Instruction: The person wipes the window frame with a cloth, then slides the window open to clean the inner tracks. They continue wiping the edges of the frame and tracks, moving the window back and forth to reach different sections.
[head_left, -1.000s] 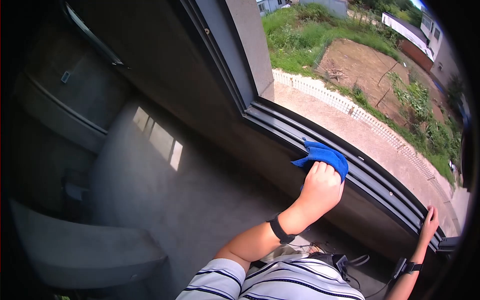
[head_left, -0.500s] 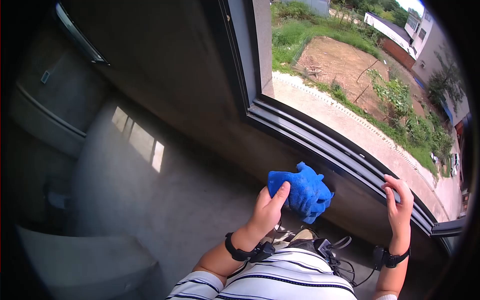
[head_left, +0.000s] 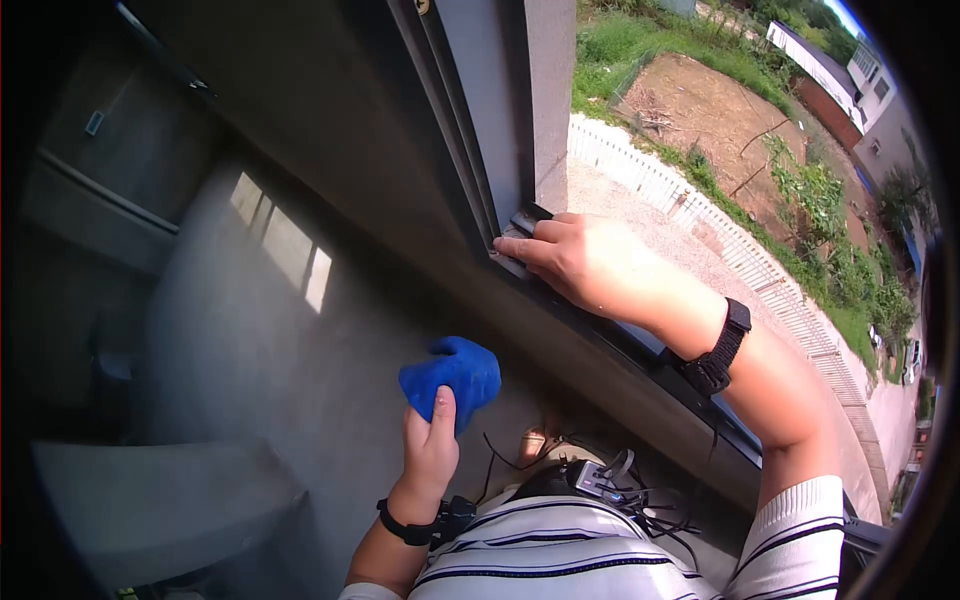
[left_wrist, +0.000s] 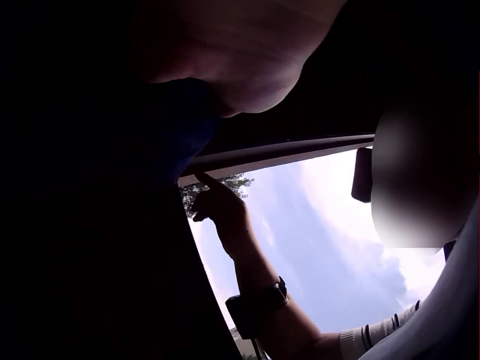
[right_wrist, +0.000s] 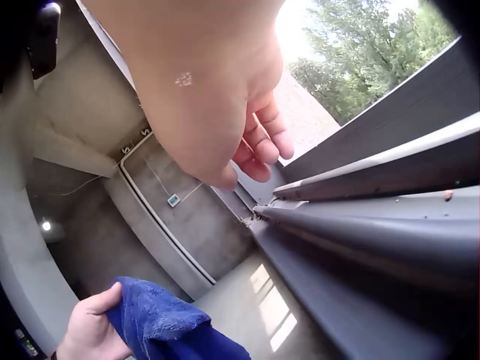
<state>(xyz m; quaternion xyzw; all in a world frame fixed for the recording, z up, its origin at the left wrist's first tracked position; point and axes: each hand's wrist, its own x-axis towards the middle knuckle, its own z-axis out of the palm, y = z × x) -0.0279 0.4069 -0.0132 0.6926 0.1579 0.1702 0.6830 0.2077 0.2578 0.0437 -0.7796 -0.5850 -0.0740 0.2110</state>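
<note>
Left hand (head_left: pixel 428 450) is fisted round a bunched blue cloth (head_left: pixel 452 375), below the window track (right_wrist: pixel 375 225) on the room side, not touching it. Right hand (head_left: pixel 585 262) reaches across to the track's end, where it meets the upright frame (head_left: pixel 495 110). Its fingers are near straight, tips on the metal, holding nothing. Risks, my read: fingertips in that corner could catch a sharp edge or grit. The window is open, so leaning weight over the track is a fall hazard.
</note>
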